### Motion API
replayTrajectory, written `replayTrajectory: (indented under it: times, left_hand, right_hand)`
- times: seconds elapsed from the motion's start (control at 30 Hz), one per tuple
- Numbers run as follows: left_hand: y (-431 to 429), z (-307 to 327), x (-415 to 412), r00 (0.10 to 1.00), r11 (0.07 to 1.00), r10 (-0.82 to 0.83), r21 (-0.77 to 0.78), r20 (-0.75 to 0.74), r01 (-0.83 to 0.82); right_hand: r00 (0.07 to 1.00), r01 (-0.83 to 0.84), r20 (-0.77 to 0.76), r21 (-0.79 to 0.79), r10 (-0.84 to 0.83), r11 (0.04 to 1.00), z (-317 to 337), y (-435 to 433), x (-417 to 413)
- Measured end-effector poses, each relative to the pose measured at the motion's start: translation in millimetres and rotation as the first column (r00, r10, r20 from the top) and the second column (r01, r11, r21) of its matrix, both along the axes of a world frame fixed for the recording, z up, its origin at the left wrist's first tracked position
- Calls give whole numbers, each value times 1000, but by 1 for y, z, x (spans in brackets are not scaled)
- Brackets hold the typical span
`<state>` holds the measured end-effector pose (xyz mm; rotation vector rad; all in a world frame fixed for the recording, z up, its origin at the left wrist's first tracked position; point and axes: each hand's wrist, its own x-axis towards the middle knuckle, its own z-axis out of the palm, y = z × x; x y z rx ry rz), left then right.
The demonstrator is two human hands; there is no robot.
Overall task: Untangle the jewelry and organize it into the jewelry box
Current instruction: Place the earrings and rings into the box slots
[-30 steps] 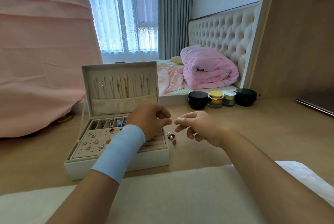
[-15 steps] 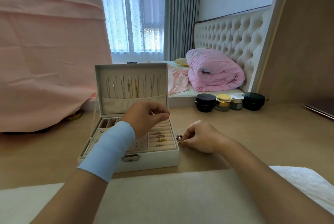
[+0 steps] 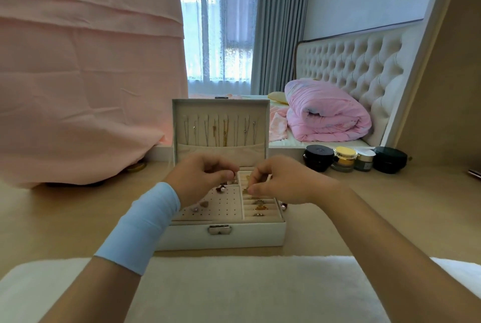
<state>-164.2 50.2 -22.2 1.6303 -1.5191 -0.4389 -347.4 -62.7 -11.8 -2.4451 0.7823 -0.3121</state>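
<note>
A: Fingers first: left hand (image 3: pixel 203 176) pinches a small pale piece (image 3: pixel 235 181); right hand (image 3: pixel 283 183) pinches a tiny gold-ish bit (image 3: pixel 245 190). Both over the open jewelry box (image 3: pixel 221 238), mid-tray.
B: Same item?
A: Can't tell, too small. I'd ease them apart slowly, low over the tray, so a drop lands inside.
B: Box?
A: Necklaces (image 3: pixel 225 130) hang in the lid (image 3: pixel 221 107), studs (image 3: pixel 204 204) on the perforated panel (image 3: pixel 226 208), rings (image 3: pixel 260 208) in the rolls. One loose piece (image 3: pixel 283 206) on the desk (image 3: pixel 364 205), just right of the box.
</note>
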Motion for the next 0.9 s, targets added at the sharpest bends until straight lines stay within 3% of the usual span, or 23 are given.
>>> replayTrajectory:
  times: [0.13, 0.27, 0.33, 0.4, 0.5, 0.6, 0.9]
  left_hand:
    - [17, -8, 12, 984, 997, 72, -27, -163, -77]
    - [30, -12, 22, 966, 991, 128, -11, -226, -134]
    - [33, -14, 26, 962, 991, 132, -4, -238, -137]
    - [34, -16, 31, 961, 991, 130, -4, -244, -135]
    - [33, -18, 34, 958, 990, 131, -12, -256, -139]
    - [33, -19, 34, 951, 986, 157, -15, -266, -167]
    - [37, -14, 33, 949, 992, 105, -33, -298, -120]
  right_hand:
    - [993, -48, -114, -29, 45, 998, 0, 10, 28]
    - [980, -78, -186, -7, 75, 997, -1, 14, 40]
    - [990, -64, -128, -33, 59, 997, 0, 16, 43]
    - [998, -52, 22, -59, 54, 997, 2, 20, 46]
    - [965, -112, 244, 55, 95, 992, 1, 29, 52]
    - [930, -115, 363, 152, 53, 982, -5, 38, 59]
    - [918, -90, 394, 310, -42, 946, -11, 37, 57]
